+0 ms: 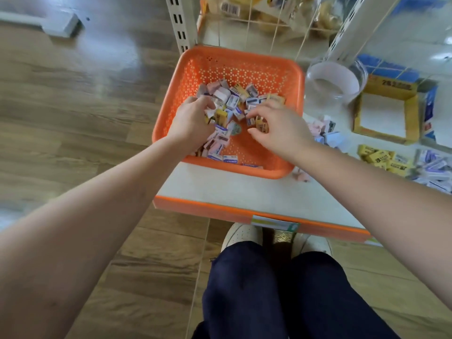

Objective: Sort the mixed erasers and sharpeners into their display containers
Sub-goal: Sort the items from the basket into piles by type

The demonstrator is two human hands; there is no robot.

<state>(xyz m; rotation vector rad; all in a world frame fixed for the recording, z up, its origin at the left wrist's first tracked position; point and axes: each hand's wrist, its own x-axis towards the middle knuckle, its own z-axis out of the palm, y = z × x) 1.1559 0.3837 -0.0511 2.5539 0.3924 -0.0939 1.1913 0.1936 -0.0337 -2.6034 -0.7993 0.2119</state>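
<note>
Digging into the mixed erasers and sharpeners (234, 99) in the orange basket (244, 62), my left hand (190, 121) curls round a few pieces and my right hand (281, 128) pinches a small brown piece (263, 126). The basket's far half is bare; it sits at the shelf's (220, 192) left edge, with a clear jar (335, 79) just right.

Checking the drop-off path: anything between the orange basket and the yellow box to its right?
Yes, low clutter only: a loose pile of pastel pieces lies between basket and yellow box; the clear jar stands just beyond that line. Lifting over should clear both.
</note>
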